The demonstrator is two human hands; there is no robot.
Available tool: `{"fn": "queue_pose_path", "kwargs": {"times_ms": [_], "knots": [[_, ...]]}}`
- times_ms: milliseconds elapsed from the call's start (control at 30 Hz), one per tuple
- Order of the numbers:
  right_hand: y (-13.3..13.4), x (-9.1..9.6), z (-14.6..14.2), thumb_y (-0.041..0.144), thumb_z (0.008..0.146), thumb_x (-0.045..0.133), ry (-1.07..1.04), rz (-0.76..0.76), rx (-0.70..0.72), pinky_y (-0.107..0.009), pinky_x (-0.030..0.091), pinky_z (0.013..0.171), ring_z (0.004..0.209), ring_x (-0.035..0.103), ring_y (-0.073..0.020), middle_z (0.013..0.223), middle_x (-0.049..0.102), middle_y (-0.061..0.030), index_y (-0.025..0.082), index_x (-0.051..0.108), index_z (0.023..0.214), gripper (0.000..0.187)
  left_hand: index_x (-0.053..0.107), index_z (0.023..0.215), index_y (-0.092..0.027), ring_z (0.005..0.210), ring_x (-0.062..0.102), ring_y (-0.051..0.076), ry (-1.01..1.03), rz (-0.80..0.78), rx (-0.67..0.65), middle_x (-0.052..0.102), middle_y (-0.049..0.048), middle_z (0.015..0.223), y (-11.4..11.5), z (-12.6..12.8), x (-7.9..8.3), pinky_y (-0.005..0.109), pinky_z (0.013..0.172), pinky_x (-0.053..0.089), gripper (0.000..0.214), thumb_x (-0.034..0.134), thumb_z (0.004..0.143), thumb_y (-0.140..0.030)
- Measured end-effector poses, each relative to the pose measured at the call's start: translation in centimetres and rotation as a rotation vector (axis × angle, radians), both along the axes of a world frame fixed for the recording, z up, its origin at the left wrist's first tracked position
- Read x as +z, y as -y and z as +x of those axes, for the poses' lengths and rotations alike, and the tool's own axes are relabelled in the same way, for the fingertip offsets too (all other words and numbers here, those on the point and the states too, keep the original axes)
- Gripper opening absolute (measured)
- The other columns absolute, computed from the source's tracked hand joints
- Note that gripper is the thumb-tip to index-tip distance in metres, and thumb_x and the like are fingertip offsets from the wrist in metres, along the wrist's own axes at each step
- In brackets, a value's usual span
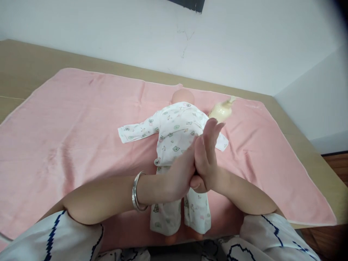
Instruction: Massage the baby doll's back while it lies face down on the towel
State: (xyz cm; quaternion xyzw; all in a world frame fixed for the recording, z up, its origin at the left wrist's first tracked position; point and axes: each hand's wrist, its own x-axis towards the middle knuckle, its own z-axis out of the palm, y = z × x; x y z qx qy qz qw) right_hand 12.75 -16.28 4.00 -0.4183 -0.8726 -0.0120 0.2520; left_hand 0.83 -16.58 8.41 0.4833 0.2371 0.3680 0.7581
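My left hand [178, 175] and my right hand [206, 159] are pressed together, palm to palm, above the doll. The right fingers point up and look stretched out. The left hand lies flat against the right, its fingertips mostly hidden. Below them lies a baby doll [176, 127] in a white top and trousers with small prints, its bald head [183, 96] at the far end and its feet towards me. One sleeve is spread to the left; the other is partly covered by my hands. Just beyond my right hand a cream-coloured bottle with a pump top [220, 110] lies on its side.
A pink blanket [89, 119] with some creases covers most of the wooden table [32, 54]. A white wall [122, 32] rises behind it. At the right, wooden flooring [337, 166] shows past the table's edge.
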Motion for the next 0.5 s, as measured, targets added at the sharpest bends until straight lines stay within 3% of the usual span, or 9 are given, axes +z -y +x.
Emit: {"fn": "queue_pose_path", "kwargs": {"times_ms": [67,133,200,300,433,500], "knots": [[-0.2,0.2,-0.5,0.083,0.084,0.035,-0.106,0.11,0.04,-0.066,-0.003,0.128,0.154,-0.017,-0.0377,0.171,-0.011,0.0009,0.029,-0.022,0.157,0.107,0.046,0.145,-0.036,0.154,0.026,0.026,-0.009,-0.015,0.021,0.055,-0.0078,0.147,-1.0,-0.2,0.7,0.046,0.124,0.037,0.052,0.022,0.102,-0.053],[-0.1,0.4,-1.1,0.076,0.093,0.022,-0.182,0.165,0.087,-0.058,0.0,0.13,0.155,-0.017,-0.0338,0.167,-0.026,0.0014,0.022,-0.028,0.155,0.097,0.042,0.148,-0.034,0.153,0.029,0.024,-0.042,0.01,0.067,0.052,-0.0048,0.15,-2.1,-0.6,1.4,0.042,0.124,0.038,0.06,0.012,0.102,-0.058],[0.3,0.6,-1.7,0.068,0.097,0.013,-0.202,0.123,0.117,-0.056,0.0,0.131,0.155,-0.017,-0.0319,0.165,-0.032,0.0001,0.015,-0.026,0.156,0.088,0.037,0.151,-0.03,0.151,0.034,0.024,-0.073,0.029,0.099,0.052,-0.0001,0.151,-3.2,-0.9,1.9,0.042,0.123,0.039,0.068,0.005,0.1,-0.061],[1.1,0.9,-2.2,0.063,0.099,0.014,-0.213,0.0,0.198,-0.059,0.004,0.13,0.155,-0.019,-0.0331,0.165,-0.033,-0.0059,0.009,-0.026,0.155,0.087,0.033,0.152,-0.025,0.15,0.036,0.025,-0.124,0.097,0.148,0.053,0.0067,0.15,-5.5,-1.2,2.0,0.046,0.12,0.041,0.072,-0.004,0.1,-0.058],[1.7,1.1,-2.1,0.063,0.099,0.026,-0.194,-0.086,0.37,-0.056,0.012,0.13,0.154,-0.02,-0.0316,0.161,-0.039,-0.0042,0.013,-0.033,0.152,0.094,0.032,0.15,-0.022,0.15,0.036,0.023,-0.166,0.239,0.357,0.052,0.01,0.15,-9.6,-0.5,-0.6,0.048,0.118,0.041,0.073,-0.014,0.101,-0.051],[1.2,1.3,-1.7,0.063,0.097,0.034,-0.185,-0.055,0.38,-0.055,0.013,0.13,0.155,-0.02,-0.0295,0.165,-0.031,-0.0006,0.02,-0.034,0.152,0.098,0.041,0.143,-0.02,0.145,0.045,0.02,-0.252,0.298,0.532,0.055,0.0099,0.146,-11.4,0.0,-2.6,0.044,0.118,0.041,0.064,-0.004,0.105,-0.046]]}}
